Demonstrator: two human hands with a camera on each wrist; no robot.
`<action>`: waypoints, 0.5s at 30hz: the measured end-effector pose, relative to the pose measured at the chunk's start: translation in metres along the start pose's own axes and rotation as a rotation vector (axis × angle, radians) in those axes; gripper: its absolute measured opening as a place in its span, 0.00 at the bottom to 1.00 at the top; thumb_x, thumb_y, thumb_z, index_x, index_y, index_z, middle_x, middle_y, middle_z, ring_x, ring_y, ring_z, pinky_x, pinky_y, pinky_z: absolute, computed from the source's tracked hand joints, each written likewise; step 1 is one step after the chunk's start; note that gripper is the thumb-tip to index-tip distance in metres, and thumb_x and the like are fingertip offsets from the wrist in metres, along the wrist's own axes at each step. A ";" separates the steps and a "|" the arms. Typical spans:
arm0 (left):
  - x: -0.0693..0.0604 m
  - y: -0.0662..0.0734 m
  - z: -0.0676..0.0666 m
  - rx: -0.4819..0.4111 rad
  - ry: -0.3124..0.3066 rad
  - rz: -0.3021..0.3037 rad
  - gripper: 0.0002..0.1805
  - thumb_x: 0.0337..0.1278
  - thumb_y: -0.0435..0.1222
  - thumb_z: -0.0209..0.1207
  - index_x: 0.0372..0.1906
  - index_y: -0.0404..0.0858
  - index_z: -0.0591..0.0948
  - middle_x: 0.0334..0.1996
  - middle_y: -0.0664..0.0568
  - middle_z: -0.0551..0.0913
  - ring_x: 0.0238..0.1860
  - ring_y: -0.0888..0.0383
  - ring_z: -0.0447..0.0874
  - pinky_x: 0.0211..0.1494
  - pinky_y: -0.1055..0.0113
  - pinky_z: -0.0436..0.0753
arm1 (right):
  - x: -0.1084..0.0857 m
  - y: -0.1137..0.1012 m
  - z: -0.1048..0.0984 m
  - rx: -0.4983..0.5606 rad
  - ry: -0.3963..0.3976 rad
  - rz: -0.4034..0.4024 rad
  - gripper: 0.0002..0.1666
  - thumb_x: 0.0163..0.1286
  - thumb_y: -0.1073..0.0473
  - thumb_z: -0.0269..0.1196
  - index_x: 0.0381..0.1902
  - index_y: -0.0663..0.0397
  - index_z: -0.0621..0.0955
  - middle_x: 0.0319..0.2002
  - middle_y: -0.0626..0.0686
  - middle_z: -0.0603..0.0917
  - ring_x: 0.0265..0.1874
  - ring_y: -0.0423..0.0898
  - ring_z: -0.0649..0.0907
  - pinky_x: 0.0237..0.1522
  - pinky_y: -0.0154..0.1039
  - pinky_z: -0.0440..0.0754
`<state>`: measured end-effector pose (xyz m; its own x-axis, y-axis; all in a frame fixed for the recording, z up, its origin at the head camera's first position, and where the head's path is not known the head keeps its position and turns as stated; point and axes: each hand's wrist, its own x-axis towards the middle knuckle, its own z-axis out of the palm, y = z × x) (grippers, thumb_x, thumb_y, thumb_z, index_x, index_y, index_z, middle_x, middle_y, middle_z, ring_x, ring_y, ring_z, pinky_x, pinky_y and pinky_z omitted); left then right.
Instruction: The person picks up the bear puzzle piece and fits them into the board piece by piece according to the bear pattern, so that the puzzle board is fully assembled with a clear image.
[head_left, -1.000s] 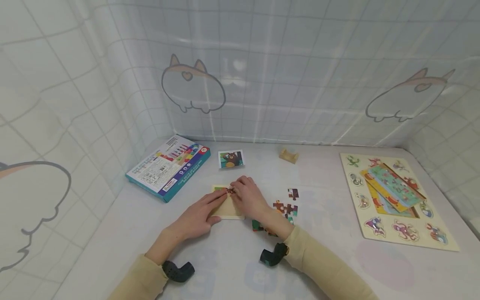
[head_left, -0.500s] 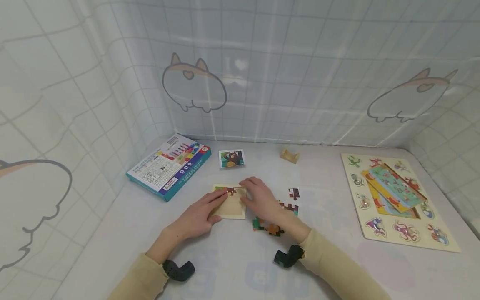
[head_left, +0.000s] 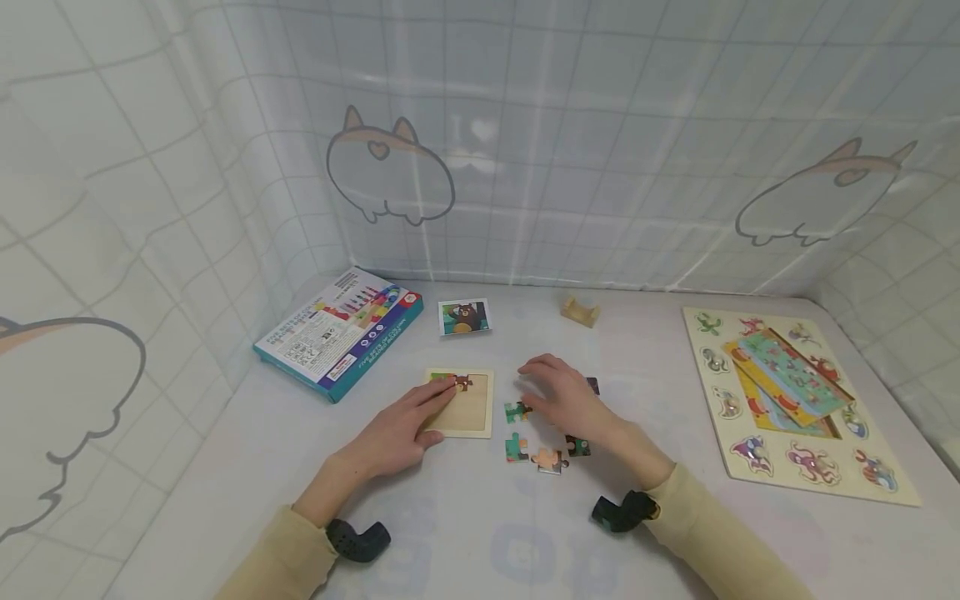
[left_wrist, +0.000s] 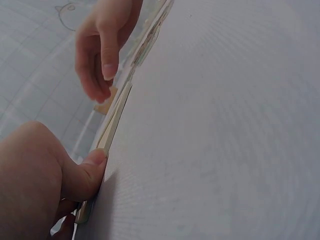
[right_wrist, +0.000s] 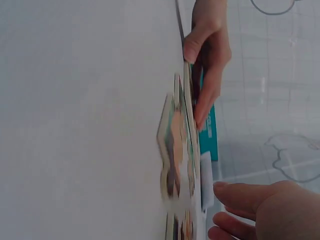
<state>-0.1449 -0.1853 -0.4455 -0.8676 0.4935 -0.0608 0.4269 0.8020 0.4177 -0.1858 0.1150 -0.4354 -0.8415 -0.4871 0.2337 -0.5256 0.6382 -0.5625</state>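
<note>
My left hand [head_left: 401, 429] lies over the left side of a small square wooden puzzle tray [head_left: 489, 417]. Its straight fingers rest by a brown puzzle piece [head_left: 462, 382] in the tray's upper edge; the thumb touches the near edge, as the left wrist view confirms at the tray [left_wrist: 118, 120]. Right of the tray, my right hand [head_left: 566, 398] hovers with relaxed, slightly bent fingers, holding nothing visible. Loose jigsaw pieces lie beneath and before it: a green piece [head_left: 516, 448], a tan piece [head_left: 550, 460] and others, partly hidden by the hand.
A bear picture card [head_left: 464, 317] lies beyond the tray. A blue-edged box [head_left: 337, 333] sits at the back left, and a small wooden holder [head_left: 579, 312] stands at the back. Far right lies a large animal peg board [head_left: 716, 408] with colourful boards [head_left: 795, 379] on it.
My right hand has let go of the brown piece at the tray's top edge and moved right, over the loose pieces. The left hand has stayed on the tray.
</note>
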 end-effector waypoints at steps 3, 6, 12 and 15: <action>-0.001 0.001 0.000 -0.004 0.003 -0.001 0.37 0.69 0.41 0.58 0.79 0.45 0.58 0.80 0.57 0.53 0.80 0.52 0.51 0.79 0.51 0.59 | -0.005 0.009 -0.008 0.004 0.005 0.012 0.22 0.66 0.59 0.69 0.57 0.58 0.82 0.56 0.53 0.81 0.58 0.52 0.80 0.61 0.53 0.79; -0.001 0.001 0.000 -0.008 0.001 -0.003 0.37 0.68 0.40 0.58 0.79 0.45 0.58 0.80 0.57 0.53 0.80 0.52 0.50 0.79 0.50 0.59 | -0.010 0.018 -0.016 0.019 0.009 0.011 0.22 0.65 0.60 0.70 0.56 0.59 0.82 0.55 0.54 0.81 0.58 0.53 0.80 0.61 0.54 0.79; 0.000 0.000 0.000 -0.001 -0.001 -0.002 0.38 0.68 0.40 0.58 0.79 0.46 0.58 0.80 0.58 0.52 0.80 0.52 0.50 0.79 0.51 0.59 | -0.021 0.035 -0.032 0.060 0.013 0.042 0.22 0.66 0.61 0.69 0.57 0.60 0.82 0.55 0.54 0.81 0.56 0.54 0.81 0.57 0.53 0.81; -0.001 -0.001 0.000 -0.001 0.000 0.000 0.38 0.68 0.41 0.58 0.79 0.46 0.58 0.80 0.58 0.53 0.80 0.52 0.50 0.79 0.51 0.59 | -0.025 0.042 -0.037 0.034 0.015 0.067 0.21 0.66 0.61 0.69 0.56 0.60 0.82 0.55 0.55 0.81 0.56 0.54 0.81 0.59 0.54 0.80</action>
<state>-0.1448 -0.1862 -0.4453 -0.8677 0.4934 -0.0611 0.4265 0.8018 0.4185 -0.1913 0.1766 -0.4355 -0.8764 -0.4350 0.2066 -0.4641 0.6483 -0.6037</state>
